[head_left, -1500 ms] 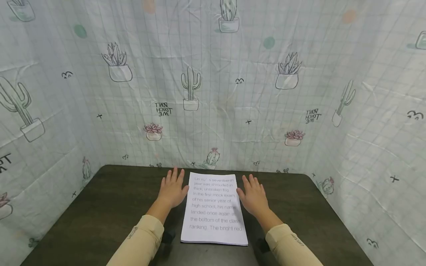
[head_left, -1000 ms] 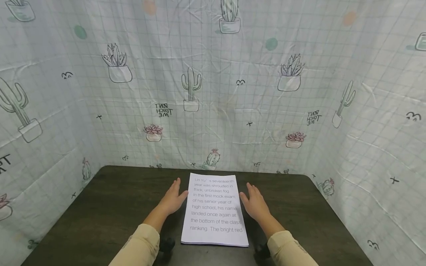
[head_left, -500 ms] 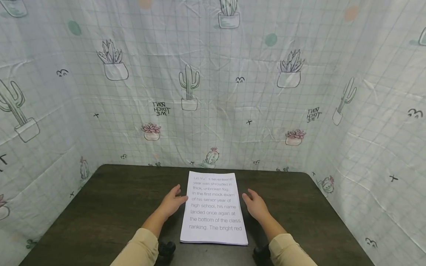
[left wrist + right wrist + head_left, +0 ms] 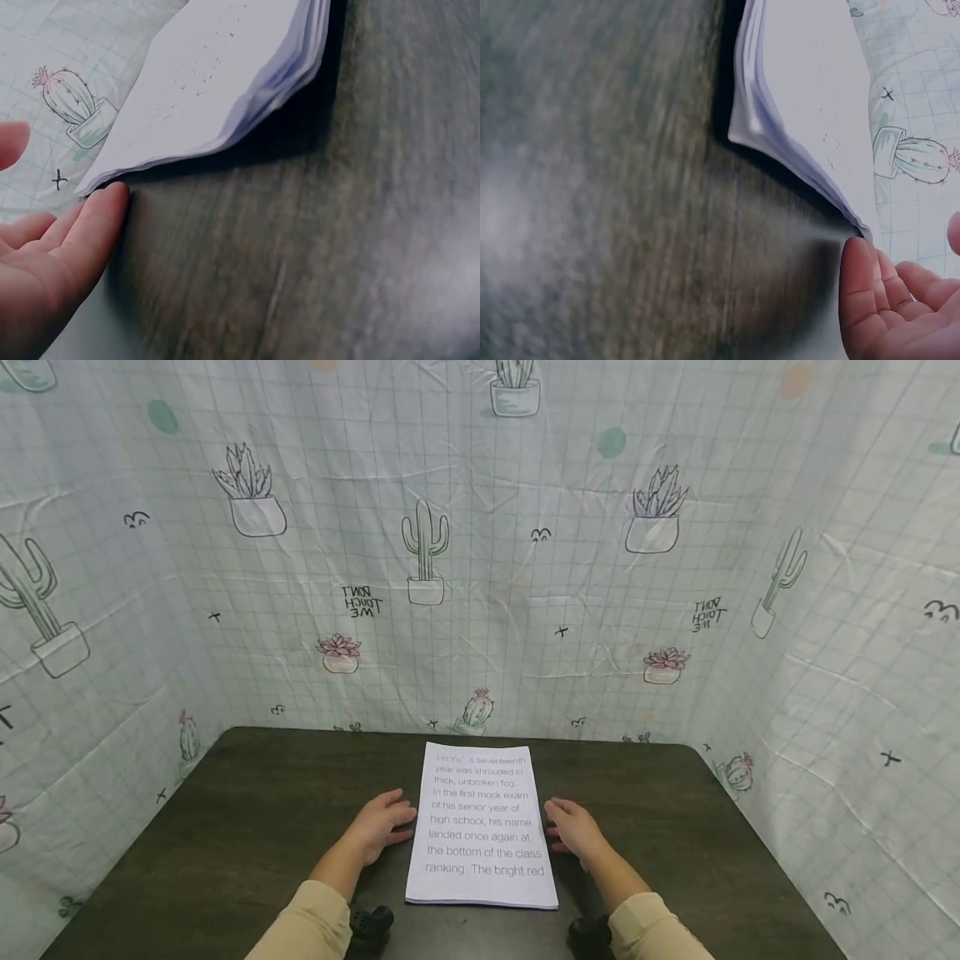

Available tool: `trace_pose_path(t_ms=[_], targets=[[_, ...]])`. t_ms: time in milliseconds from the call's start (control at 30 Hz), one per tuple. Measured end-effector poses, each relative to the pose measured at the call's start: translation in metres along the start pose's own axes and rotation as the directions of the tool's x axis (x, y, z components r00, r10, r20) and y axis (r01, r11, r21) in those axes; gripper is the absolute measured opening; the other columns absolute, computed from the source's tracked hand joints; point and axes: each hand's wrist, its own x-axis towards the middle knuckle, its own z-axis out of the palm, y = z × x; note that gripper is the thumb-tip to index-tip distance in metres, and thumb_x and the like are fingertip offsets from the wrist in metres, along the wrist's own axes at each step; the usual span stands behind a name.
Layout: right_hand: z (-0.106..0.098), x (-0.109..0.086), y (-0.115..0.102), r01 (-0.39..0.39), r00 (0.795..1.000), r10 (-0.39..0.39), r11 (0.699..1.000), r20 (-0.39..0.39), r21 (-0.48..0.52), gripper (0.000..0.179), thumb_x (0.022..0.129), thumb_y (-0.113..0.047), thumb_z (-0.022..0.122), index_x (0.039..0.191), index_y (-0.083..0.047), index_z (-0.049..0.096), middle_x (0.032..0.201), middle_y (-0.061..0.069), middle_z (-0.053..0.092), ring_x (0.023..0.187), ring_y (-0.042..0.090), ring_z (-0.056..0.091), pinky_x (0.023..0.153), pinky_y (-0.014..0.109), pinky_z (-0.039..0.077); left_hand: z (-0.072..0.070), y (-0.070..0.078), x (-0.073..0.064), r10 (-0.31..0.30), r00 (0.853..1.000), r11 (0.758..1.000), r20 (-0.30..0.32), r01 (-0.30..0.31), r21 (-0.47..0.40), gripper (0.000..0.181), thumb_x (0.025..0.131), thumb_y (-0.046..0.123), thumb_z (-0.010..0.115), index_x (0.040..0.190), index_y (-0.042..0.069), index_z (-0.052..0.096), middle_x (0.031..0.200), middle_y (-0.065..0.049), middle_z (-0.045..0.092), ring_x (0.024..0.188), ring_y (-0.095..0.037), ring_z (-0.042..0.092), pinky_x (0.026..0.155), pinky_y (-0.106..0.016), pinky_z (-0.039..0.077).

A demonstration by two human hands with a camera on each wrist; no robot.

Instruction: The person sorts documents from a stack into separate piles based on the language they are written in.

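A stack of printed paper sheets [image 4: 483,827] lies upright to the viewer on the dark table, large text facing up. My left hand [image 4: 377,827] is beside its left edge, fingers loosely extended and thumb raised. My right hand [image 4: 577,831] mirrors it at the right edge. In the left wrist view, the little-finger side of my left hand [image 4: 64,262] is low, with a fingertip close to the stack's edge. The right wrist view has a fingertip of my right hand [image 4: 889,300] at the opposite edge; contact is hard to tell. Neither hand grips the paper.
The dark wood-grain table [image 4: 225,860] extends around the stack. A cactus-print cloth [image 4: 480,568] hangs behind the table and along both sides. Black devices [image 4: 371,922] are strapped under both wrists.
Both hands have drawn back toward me along the stack's sides. Their flat, spread fingers have turned and relaxed, palms now facing inward. The stack stays in place; the head view has shifted slightly.
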Motion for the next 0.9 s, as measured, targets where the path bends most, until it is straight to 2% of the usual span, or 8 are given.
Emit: trace_pose_path(t_ms=[100,333,533,700,900], targets=[[0.000,-0.003,-0.002,-0.024,0.999,0.024,1.000,0.023,-0.007,0.054,0.103,-0.027,0.041,0.142,0.011,0.039,0.130,0.035,0.053,0.110,0.042,0.061,0.076,0.041,0.059,-0.001,-0.002,0.000,-0.017,1.000,1.000,0.008,0.017,-0.016,0.066,0.094,0.004,0.054,0.149,-0.013,0.021,0.148,-0.039,0.032,0.130,-0.048,0.045,0.097,-0.050,0.052],[-0.001,-0.009,-0.004,-0.074,0.997,0.075,0.997,0.025,-0.032,0.052,0.102,-0.027,0.043,0.136,0.012,0.046,0.118,0.031,0.060,0.095,0.032,0.065,0.070,0.039,0.060,-0.001,-0.004,-0.002,-0.047,0.998,0.999,0.043,0.046,0.015,0.062,0.092,0.001,0.058,0.146,-0.013,0.030,0.144,-0.037,0.041,0.122,-0.041,0.054,0.092,-0.048,0.055],[0.000,-0.012,-0.005,-0.132,0.990,0.136,0.987,0.034,-0.094,0.049,0.099,-0.025,0.048,0.132,0.011,0.052,0.108,0.025,0.063,0.087,0.028,0.065,0.067,0.036,0.060,0.003,0.001,-0.009,-0.088,0.996,0.993,0.017,0.087,0.080,0.057,0.087,-0.001,0.061,0.139,-0.014,0.041,0.121,-0.029,0.061,0.104,-0.029,0.062,0.085,-0.045,0.058],[0.000,-0.014,-0.002,-0.140,0.988,0.148,0.979,0.043,-0.147,0.044,0.097,-0.022,0.054,0.127,0.010,0.057,0.103,0.023,0.065,0.083,0.026,0.066,0.066,0.036,0.059,0.006,0.002,-0.012,-0.124,0.992,0.979,-0.004,0.123,0.162,0.053,0.086,0.000,0.063,0.134,-0.015,0.046,0.109,-0.022,0.063,0.095,-0.026,0.063,0.081,-0.042,0.060],[0.003,-0.013,0.006,-0.111,0.993,0.118,0.976,0.023,-0.186,0.039,0.092,-0.016,0.064,0.123,0.007,0.062,0.099,0.018,0.068,0.077,0.022,0.065,0.063,0.035,0.058,0.012,-0.001,-0.013,-0.075,0.996,0.958,-0.041,0.083,0.274,0.046,0.084,-0.001,0.066,0.126,-0.015,0.054,0.105,-0.022,0.066,0.083,-0.019,0.066,0.077,-0.038,0.060]])
